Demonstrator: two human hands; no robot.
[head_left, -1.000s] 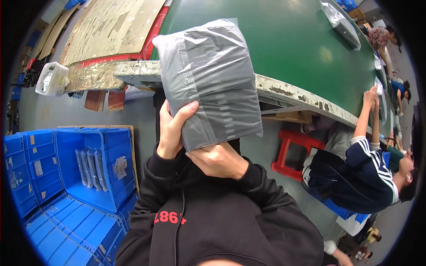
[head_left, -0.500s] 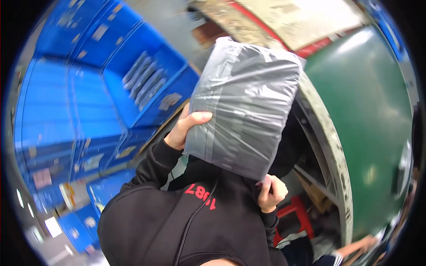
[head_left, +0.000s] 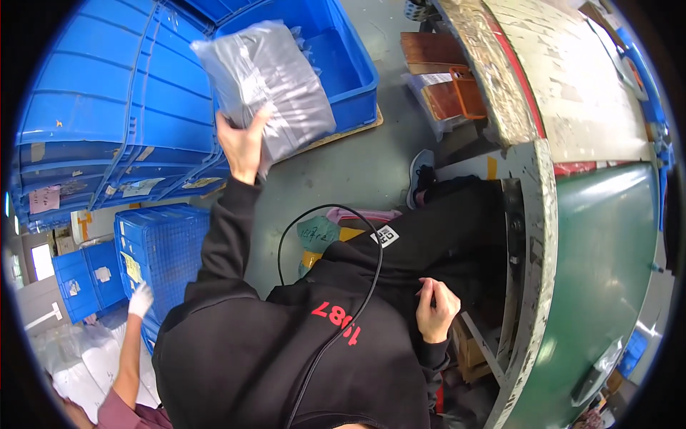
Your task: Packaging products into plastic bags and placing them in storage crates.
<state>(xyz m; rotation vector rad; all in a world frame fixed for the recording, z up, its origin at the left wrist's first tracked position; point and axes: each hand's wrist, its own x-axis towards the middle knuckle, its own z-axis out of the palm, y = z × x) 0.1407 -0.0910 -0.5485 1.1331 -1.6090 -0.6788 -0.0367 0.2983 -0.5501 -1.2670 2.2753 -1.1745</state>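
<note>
A flat, dark grey package in clear plastic wrap is out to my left, over the near part of an open blue crate. My left hand grips it by the near edge, the thumb lying on its upper face and the other fingers partly hidden. Loose wrap sticks out at the package's corner. Close to my lap, my right hand is closed, fingers curled together, and nothing shows in it. Part of the crate's inside is hidden behind the package; some clear plastic shows beside it.
More blue crates stand on the left. To the right is a green-topped table beside a worn pale bench. Below the bench sits an orange frame. At lower left a co-worker's gloved hand touches a blue crate stack.
The package has moved from in front of me to the left, over the open crate, in my left hand. My right hand has come away from its corner. My view has turned.
</note>
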